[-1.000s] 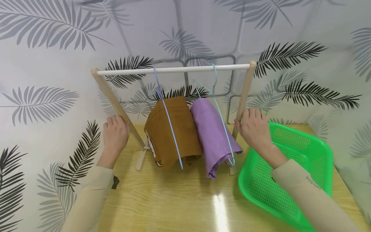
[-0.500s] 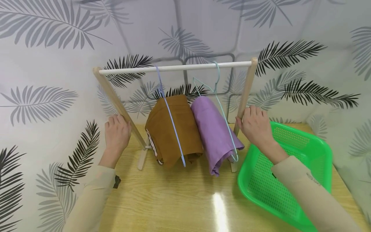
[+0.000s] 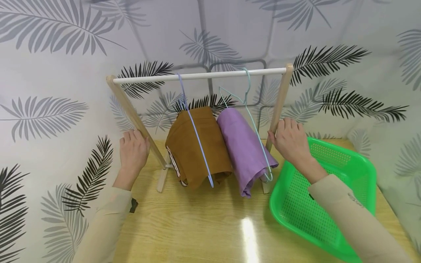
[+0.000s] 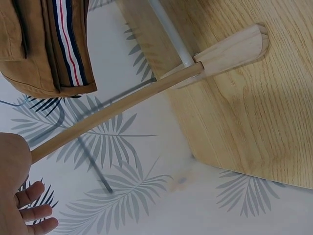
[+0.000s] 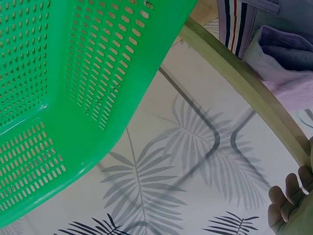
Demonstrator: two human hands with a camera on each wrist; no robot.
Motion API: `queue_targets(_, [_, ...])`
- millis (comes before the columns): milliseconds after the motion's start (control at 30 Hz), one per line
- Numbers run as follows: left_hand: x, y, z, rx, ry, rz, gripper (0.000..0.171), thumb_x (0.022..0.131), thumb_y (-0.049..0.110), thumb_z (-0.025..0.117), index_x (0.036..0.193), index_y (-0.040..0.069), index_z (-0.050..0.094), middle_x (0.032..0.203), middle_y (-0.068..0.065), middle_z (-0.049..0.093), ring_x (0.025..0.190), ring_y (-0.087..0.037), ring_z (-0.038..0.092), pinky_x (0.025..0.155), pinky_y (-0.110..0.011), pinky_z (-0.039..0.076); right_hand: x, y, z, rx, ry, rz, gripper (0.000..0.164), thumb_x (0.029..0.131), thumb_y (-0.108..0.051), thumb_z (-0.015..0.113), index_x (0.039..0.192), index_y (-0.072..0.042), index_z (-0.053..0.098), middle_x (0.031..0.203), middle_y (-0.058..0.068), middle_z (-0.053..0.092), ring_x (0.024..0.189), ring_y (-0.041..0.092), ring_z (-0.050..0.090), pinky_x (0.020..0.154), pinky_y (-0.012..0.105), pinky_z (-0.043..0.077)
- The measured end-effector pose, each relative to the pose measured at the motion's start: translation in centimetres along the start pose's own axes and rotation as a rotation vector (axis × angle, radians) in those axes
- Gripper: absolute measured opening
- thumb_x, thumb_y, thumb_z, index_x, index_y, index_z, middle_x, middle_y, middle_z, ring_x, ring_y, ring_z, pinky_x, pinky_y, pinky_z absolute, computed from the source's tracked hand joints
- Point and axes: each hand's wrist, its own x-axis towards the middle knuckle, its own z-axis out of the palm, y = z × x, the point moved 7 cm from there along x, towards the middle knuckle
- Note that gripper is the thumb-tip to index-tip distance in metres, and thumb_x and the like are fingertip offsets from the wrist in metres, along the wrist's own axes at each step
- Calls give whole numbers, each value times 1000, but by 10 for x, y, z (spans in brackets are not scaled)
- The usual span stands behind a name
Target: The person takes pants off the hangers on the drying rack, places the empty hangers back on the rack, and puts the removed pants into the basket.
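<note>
Wall (image 3: pixel 210 14) with a grey and black leaf print rises behind the wood-grain tabletop (image 3: pixel 184 226). Near the tabletop's back edge stands the rack, a white rail (image 3: pixel 213 75) between a wooden left post (image 3: pixel 127 106) and a matching right post (image 3: pixel 281 95). By the tabletop's right edge, toward its back right corner, sits a green basket (image 3: pixel 371 175), its sides and floor pierced with small holes. Beige sleeves (image 3: pixel 102 226) reach in from both sides, the right one passing over the basket. Below the rail hang two garments side by side: a brown cloth (image 3: pixel 212 142), with a navy, white and red band down its left side, and a narrower purple cloth (image 3: pixel 241 146). A blue hanger (image 3: pixel 198 138), hooked on the rail, runs in front of the brown cloth; a teal hanger (image 3: pixel 254 128) carries the purple cloth, one bare shoulder showing above it. The left hand (image 3: pixel 134 151) has its grip curled about the left post, partway up; the right hand (image 3: pixel 291 142) pinches the right post between thumb and fingers at a similar height. Beside the left cuff shows a black scrap (image 3: pixel 133 205), too small to identify.
</note>
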Motion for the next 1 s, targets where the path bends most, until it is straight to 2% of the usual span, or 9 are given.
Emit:
queue_targets(167, [-1, 1, 2, -6, -35, -18, 35, 107, 24, 51, 101, -11, 51, 91, -28, 56, 89, -46, 56, 74, -55, 49, -2, 2, 1, 4, -12, 12, 42, 100, -33, 67, 90, 6, 54, 82, 22, 56, 69, 38, 52, 58, 42, 39])
queue_targets(333, [-2, 0, 1, -6, -89, -67, 39, 108, 26, 49, 105, -13, 52, 97, -30, 57, 94, -47, 57, 76, -57, 51, -2, 2, 1, 4, -12, 17, 42, 100, -33, 68, 90, 5, 53, 84, 22, 57, 71, 38, 53, 59, 42, 40])
queue_targets(533, [-9, 3, -5, -1, -204, -163, 58, 107, 38, 53, 114, -19, 53, 109, -38, 59, 105, -53, 58, 82, -62, 53, -2, 0, 2, -9, -17, 16, 43, 100, -34, 68, 91, 6, 54, 85, 22, 58, 71, 38, 54, 60, 42, 41])
queue_targets(633, [-12, 8, -11, -13, -233, -189, 66, 106, 44, 53, 119, -21, 52, 111, -38, 58, 107, -54, 57, 82, -62, 53, -1, -1, 1, -14, -13, 17, 43, 100, -34, 68, 92, 6, 54, 85, 22, 58, 70, 38, 54, 60, 43, 42])
queue_targets(800, [-13, 23, -25, -66, -186, -174, 66, 105, 48, 54, 115, -18, 52, 109, -35, 58, 105, -53, 57, 80, -61, 52, -1, 0, 0, -16, -5, 14, 42, 101, -33, 68, 92, 6, 54, 84, 22, 58, 69, 38, 54, 59, 43, 42])
queue_targets(1000, [-13, 45, -48, -126, -54, -125, 60, 100, 48, 64, 110, -11, 57, 106, -32, 63, 103, -50, 59, 77, -60, 53, -3, -1, -1, -22, 22, -5, 42, 100, -33, 69, 89, 5, 53, 82, 22, 58, 68, 38, 53, 58, 41, 40])
